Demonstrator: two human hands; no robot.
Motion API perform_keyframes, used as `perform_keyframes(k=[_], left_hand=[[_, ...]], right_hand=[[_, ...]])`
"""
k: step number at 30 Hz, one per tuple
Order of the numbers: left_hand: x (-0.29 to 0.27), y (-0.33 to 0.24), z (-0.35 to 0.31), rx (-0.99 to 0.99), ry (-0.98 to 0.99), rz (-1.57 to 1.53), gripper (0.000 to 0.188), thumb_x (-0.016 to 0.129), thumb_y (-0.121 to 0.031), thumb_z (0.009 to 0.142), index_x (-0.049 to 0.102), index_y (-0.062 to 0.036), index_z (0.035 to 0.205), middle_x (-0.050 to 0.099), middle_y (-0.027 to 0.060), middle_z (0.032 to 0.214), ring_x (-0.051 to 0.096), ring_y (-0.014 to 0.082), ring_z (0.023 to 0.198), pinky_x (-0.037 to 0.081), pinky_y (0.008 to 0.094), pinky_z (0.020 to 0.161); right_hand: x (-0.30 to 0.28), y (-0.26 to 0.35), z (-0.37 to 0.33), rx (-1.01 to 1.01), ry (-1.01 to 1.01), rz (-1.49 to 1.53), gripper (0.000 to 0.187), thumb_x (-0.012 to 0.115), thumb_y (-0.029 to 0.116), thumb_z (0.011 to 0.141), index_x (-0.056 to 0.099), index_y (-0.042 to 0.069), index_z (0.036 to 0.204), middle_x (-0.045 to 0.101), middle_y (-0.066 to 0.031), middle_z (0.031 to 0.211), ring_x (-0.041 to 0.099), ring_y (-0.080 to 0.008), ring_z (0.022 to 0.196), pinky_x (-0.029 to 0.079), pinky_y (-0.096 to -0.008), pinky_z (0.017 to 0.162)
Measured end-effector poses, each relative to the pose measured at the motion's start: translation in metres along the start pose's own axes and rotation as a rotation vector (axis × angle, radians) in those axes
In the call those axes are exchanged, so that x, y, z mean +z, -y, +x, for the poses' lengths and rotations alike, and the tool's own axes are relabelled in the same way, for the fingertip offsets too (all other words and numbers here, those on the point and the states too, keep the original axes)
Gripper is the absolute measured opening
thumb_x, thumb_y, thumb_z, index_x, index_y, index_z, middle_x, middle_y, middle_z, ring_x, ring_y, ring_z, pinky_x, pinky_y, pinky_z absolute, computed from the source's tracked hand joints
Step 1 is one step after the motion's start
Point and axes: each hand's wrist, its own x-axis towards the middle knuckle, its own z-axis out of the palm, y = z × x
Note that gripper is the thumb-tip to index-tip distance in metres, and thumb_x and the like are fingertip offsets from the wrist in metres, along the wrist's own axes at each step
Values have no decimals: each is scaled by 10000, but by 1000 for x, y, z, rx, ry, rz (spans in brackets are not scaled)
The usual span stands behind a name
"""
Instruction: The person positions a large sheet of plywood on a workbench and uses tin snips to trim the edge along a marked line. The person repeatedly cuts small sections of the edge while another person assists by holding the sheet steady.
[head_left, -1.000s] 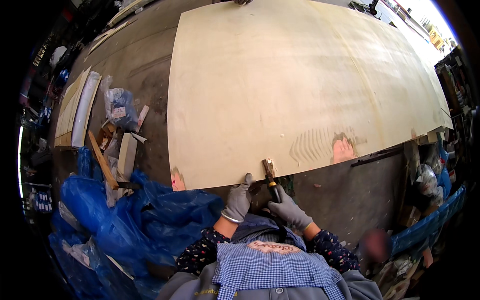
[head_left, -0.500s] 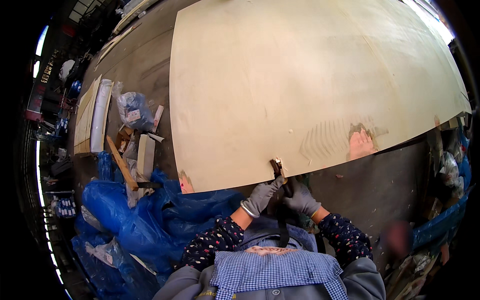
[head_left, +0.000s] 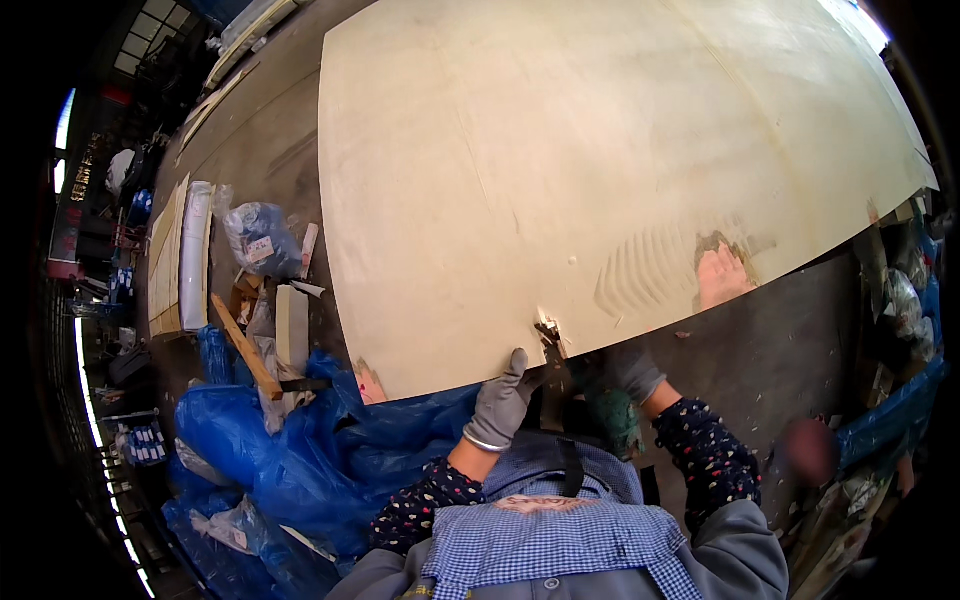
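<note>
A broad pale wood veneer sheet point(head_left: 450, 220) spreads out in front of me. Its near edge has a splintered, dark notch point(head_left: 549, 333) with torn bits standing up. My left hand point(head_left: 500, 405), in a grey glove, grips that edge just left of the notch, thumb on top and fingers underneath. My right hand point(head_left: 637, 374), also gloved in grey, is right of the notch, partly under the edge; its fingers and anything in them are hidden in shadow. Further right, a pinkish patch point(head_left: 722, 275) with dark ragged borders breaks the sheet's edge.
Crumpled blue plastic sheeting point(head_left: 290, 455) lies at the left, beside a wooden batten point(head_left: 246, 345) and a bagged blue bundle point(head_left: 262, 238). A white roll point(head_left: 196, 255) rests farther left. More plastic and scraps point(head_left: 905, 285) pile up at the right. A blurred round shape point(head_left: 808, 452) is at the lower right.
The right hand has moved right and partly under the edge; the dark-handled tool it held is no longer visible. The left hand has shifted left from the notch onto the sheet's edge.
</note>
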Motion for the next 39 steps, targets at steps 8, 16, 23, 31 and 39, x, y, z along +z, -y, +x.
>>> perform_keyframes(k=[8,16,23,31,39], left_hand=[[-25,10,6,-179,-7,261,498,518,-441,966,557,-15,1222,671,82,1003,652,168,869,541,283,793],[10,-24,-5,-192,75,130,516,505,-466,964,601,-4,1172,661,107,1065,642,162,916,529,283,805],[-14,-2,-1,-26,-15,150,394,520,-303,991,531,-12,1256,620,94,1158,607,205,1048,509,314,920],[-17,4,8,32,161,151,348,409,-208,1030,499,0,1293,600,108,1236,536,194,1182,407,337,1045],[-25,5,12,242,272,604,335,369,-151,1028,504,15,1286,587,100,1276,532,157,1172,354,307,1071]], right_hand=[[24,114,-40,773,315,1541,385,606,122,810,465,54,1162,523,-26,752,508,-112,614,456,-284,568],[3,118,-46,470,607,2960,387,582,123,779,450,65,1138,384,-8,751,394,-102,584,366,-268,530],[-13,87,-73,710,653,1862,649,594,149,765,348,42,1356,501,-83,886,517,-162,698,462,-312,636],[-27,96,-69,457,352,795,918,594,181,748,101,47,1511,348,-255,1404,371,-361,1306,310,-359,1066],[-4,120,-50,461,155,659,912,580,210,747,95,15,1493,366,-273,1320,447,-444,1196,393,-417,994]])
